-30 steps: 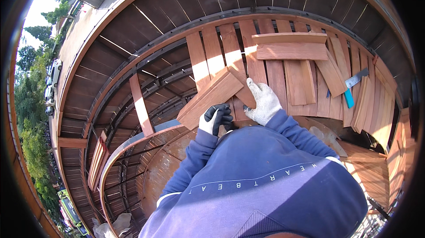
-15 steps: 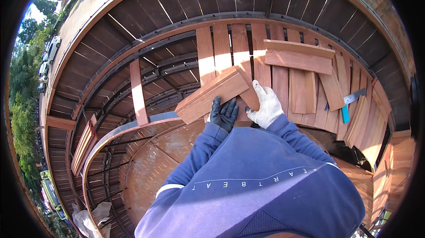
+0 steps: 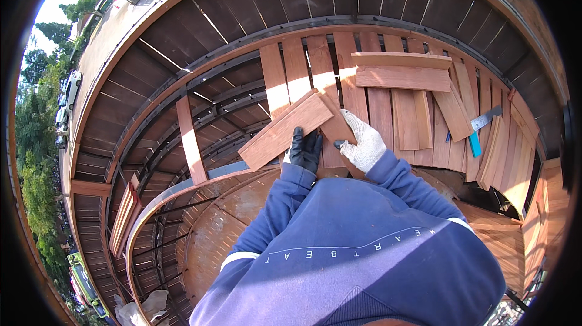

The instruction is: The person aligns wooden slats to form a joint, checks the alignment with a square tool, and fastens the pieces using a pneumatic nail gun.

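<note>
My left hand (image 3: 305,151), in a glove with a black palm, is at the lower edge of a short reddish-brown wooden board (image 3: 285,132). One dark finger lies on the board's face and the others curl at its edge. This board lies slanted, with another board's edge showing behind it. My right hand (image 3: 362,144), in a whitish glove with dark fingertips, closes round a second wooden board (image 3: 334,125). That board slants down toward my body, its upper end beside the first board. Its lower end is partly hidden by my hand and sweater.
Laid slats (image 3: 297,71) run along a curved frame. Loose boards (image 3: 403,76) lie on them at right, near a square with a turquoise handle (image 3: 474,143). Open dark framing (image 3: 233,93) is at left, with a single slat (image 3: 191,138) across it and stacked boards (image 3: 124,217) beyond.
My right hand, spread with its thumb and finger apart before, is now closed round the second board. This board reaches further toward my body. My left finger has come over the first board's face.
</note>
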`<state>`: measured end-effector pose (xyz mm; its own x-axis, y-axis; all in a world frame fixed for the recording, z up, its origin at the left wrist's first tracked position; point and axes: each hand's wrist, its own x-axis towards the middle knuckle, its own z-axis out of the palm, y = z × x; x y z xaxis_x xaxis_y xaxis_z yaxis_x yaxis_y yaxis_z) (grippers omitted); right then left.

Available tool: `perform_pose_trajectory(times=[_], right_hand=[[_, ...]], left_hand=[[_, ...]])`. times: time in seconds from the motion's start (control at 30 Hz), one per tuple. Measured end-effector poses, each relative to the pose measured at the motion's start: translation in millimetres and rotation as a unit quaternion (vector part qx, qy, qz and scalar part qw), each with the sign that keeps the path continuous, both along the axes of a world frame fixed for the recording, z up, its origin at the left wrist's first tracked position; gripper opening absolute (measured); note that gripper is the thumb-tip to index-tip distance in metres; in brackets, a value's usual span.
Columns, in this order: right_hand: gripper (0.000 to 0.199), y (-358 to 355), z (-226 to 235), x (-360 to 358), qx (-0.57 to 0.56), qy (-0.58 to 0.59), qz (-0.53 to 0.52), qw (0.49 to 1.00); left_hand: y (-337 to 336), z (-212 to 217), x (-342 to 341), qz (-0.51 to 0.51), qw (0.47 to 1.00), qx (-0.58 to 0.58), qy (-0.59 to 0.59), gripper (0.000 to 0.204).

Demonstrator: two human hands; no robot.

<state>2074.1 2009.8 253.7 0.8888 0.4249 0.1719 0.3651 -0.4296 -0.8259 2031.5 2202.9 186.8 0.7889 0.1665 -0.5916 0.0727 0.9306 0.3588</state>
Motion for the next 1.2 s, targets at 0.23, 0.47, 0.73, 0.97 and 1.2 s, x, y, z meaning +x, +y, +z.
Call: perform_pose_trajectory(times=[0.23, 0.47, 0.73, 0.97, 1.2], right_hand=[[0.062, -9.9, -22.2, 16.4, 0.159, 0.164, 0.015, 0.973], [0.059, -6.1, -23.0, 24.7, 0.235, 0.199, 0.007, 0.951], [0.058, -9.4, -31.3, 29.6, 0.235, 0.215, 0.02, 0.948], [0.061, -7.8, -24.1, 29.5, 0.248, 0.267, 0.034, 0.931], [0.062, -2.1, -37.9, 25.9, 0.275, 0.259, 0.024, 0.926]], left_hand=[[-6.5, 10.6, 17.5, -0.036, 0.998, 0.013, -0.045, 0.042], [-13.5, 7.6, 35.8, -0.064, 0.998, 0.009, -0.029, 0.051], [-16.1, -4.8, 49.3, -0.067, 0.996, -0.038, -0.053, 0.072], [-17.7, 2.7, 50.2, -0.094, 0.989, -0.073, -0.092, 0.068], [-16.7, 3.4, 47.8, -0.1, 0.988, -0.063, -0.104, 0.07]])
